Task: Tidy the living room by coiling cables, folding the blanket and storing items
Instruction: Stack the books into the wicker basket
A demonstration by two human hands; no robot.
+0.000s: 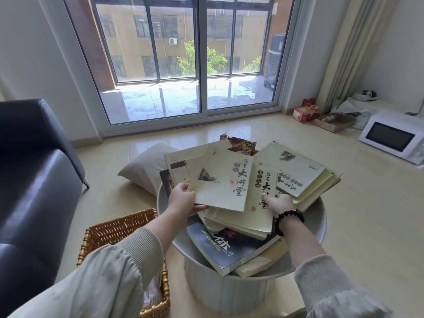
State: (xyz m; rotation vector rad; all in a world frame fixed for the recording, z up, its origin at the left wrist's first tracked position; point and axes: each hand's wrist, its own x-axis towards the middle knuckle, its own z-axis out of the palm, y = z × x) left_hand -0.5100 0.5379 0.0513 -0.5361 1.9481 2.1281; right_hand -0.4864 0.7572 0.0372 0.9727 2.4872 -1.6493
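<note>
Storing step: loose books [241,223] lie piled askew on the round rimmed table [319,216]. The left hand [183,200] pinches the near-left corner of the top cream book [222,180]; the right hand [280,204] lies on the next book, fingers partly hidden, so its grip can't be told. Next move likely means squaring the pile or lifting books to the basket [119,228] just left of the table; books overhang the far-right rim and could slide, and the sofa [34,168] crowds the left.

books [220,177] crowd the table [320,216], basket [119,228] seemingly close left.
</note>
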